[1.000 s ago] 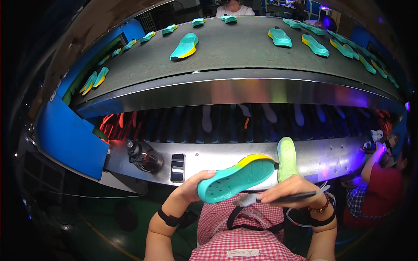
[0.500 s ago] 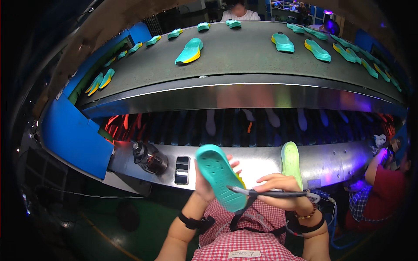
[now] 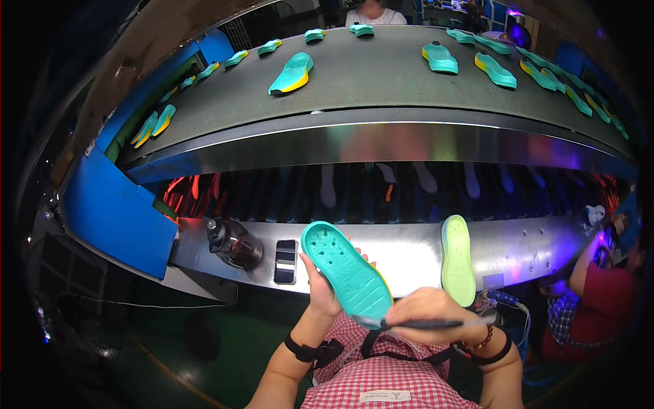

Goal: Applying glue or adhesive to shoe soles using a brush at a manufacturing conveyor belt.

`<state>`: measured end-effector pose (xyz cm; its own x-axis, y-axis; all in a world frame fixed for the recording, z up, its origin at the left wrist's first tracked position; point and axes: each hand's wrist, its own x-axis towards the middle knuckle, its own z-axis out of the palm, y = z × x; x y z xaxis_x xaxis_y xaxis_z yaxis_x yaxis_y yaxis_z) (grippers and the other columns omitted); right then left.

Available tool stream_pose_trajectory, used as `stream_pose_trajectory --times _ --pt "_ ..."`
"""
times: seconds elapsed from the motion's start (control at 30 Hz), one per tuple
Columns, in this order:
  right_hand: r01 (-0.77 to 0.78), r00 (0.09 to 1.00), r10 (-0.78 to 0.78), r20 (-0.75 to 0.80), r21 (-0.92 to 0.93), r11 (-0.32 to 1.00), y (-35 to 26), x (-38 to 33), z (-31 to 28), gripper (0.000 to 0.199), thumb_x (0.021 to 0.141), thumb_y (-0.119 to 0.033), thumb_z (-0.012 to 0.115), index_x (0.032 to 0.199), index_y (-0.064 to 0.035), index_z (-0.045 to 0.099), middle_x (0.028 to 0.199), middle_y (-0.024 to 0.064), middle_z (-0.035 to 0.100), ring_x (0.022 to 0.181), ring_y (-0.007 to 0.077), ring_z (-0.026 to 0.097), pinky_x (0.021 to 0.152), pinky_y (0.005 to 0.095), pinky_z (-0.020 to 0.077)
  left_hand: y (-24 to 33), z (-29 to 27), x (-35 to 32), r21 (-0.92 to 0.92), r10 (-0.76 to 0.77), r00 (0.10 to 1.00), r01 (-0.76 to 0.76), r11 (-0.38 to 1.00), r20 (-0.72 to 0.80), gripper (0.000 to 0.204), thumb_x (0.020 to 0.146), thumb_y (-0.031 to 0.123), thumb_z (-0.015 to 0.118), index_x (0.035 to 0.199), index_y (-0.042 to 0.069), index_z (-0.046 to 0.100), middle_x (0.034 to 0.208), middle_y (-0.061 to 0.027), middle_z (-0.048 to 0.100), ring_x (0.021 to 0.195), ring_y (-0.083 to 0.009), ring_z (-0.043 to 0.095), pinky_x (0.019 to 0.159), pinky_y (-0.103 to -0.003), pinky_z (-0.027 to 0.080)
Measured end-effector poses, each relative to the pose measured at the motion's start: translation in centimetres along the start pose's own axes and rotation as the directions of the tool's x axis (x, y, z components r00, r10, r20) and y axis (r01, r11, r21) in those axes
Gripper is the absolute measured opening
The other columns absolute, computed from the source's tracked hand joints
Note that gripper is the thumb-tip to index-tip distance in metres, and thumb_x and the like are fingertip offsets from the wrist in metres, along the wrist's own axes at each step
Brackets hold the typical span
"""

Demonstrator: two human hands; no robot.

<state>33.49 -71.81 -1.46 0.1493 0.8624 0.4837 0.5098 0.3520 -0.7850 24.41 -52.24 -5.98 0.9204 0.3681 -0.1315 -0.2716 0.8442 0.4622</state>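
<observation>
My left hand (image 3: 321,293) holds a teal shoe sole (image 3: 346,273) from its left side and from behind, fingertips showing past the right edge. The sole is tilted, with a group of small holes at its upper end and yellow along its right edge. In my right hand (image 3: 430,310) is a slim brush with a dark handle (image 3: 443,325), gripped between the fingers. Its tip lies against the sole's lower end, slightly blurred. To the right of the held sole, a pale green sole (image 3: 458,262) lies on the metal ledge.
A dark glass jug (image 3: 235,247) and a phone (image 3: 285,262) occupy the metal ledge (image 3: 504,252) on the left. Beyond runs a grey conveyor belt (image 3: 368,78) carrying several teal soles. A co-worker in red (image 3: 593,307) sits at the right; another person (image 3: 376,15) is across the belt.
The brush has moved from the middle of the sole down to its lower end. My right hand has lowered with it, and the sole's face has turned more toward view.
</observation>
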Motion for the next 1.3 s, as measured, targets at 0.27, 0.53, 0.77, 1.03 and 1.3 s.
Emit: stream_pose_trajectory --times 0.27,0.53,0.77,1.03,1.3 --pt "0.020 1.000 -0.019 -0.015 0.118 0.993 -1.0 0.7 0.2 0.024 0.070 0.001 0.068 0.094 -0.0005 0.063 0.095 0.0150 0.063 0.088 0.0258 0.063 0.078 0.0319 0.0497 -0.3 2.2 -0.2 -0.059 0.085 0.985 -0.077 0.995 0.153 0.084 0.078 0.073 0.022 0.124 0.004 0.039 0.104 -0.0138 0.054 0.096 -0.0284 0.053 0.095 -0.052 0.035" --pt "-0.038 0.998 0.047 -0.042 0.212 0.976 -0.1 -0.2 -1.0 0.024 0.071 0.002 0.068 0.094 0.0003 0.064 0.094 0.0134 0.065 0.095 0.0241 0.060 0.088 0.0355 0.0452 1.0 3.3 0.1 0.043 0.153 0.980 -0.159 0.986 0.131 0.080 0.076 0.072 0.035 0.117 0.004 0.047 0.102 -0.0143 0.056 0.097 -0.0280 0.055 0.096 -0.052 0.037" --pt "-0.111 0.947 0.283 -0.154 0.669 0.735 1.0 -0.6 -0.3 0.020 0.077 0.003 0.061 0.096 0.0010 0.060 0.101 0.0148 0.061 0.102 0.0273 0.056 0.096 0.0409 0.0384 0.7 6.6 -0.9 0.115 0.138 0.986 -0.148 0.982 0.090 0.077 0.083 0.065 0.028 0.127 0.002 0.037 0.119 -0.0176 0.048 0.107 -0.0301 0.050 0.101 -0.051 0.030" --pt "-0.159 0.938 0.296 -0.179 0.538 0.828 -1.2 -0.3 0.8 0.018 0.077 0.003 0.061 0.095 0.0020 0.061 0.097 0.0147 0.063 0.091 0.0193 0.060 0.081 0.0289 0.0471 -1.5 5.5 -1.2 -0.035 0.131 0.983 -0.128 0.991 0.132 0.055 0.091 0.042 0.025 0.137 0.011 0.023 0.134 -0.0147 0.037 0.119 -0.0329 0.042 0.102 -0.052 0.028" --pt "-0.009 0.994 0.045 -0.103 0.324 0.946 -1.0 0.7 -0.5 0.022 0.073 0.000 0.065 0.095 0.0011 0.063 0.094 0.0161 0.064 0.088 0.0232 0.063 0.079 0.0296 0.0493 -1.8 5.7 -0.7 -0.078 0.108 0.977 -0.095 0.992 0.186 0.056 0.090 0.043 0.031 0.135 0.009 0.028 0.131 -0.0187 0.039 0.114 -0.0355 0.045 0.098 -0.051 0.034"
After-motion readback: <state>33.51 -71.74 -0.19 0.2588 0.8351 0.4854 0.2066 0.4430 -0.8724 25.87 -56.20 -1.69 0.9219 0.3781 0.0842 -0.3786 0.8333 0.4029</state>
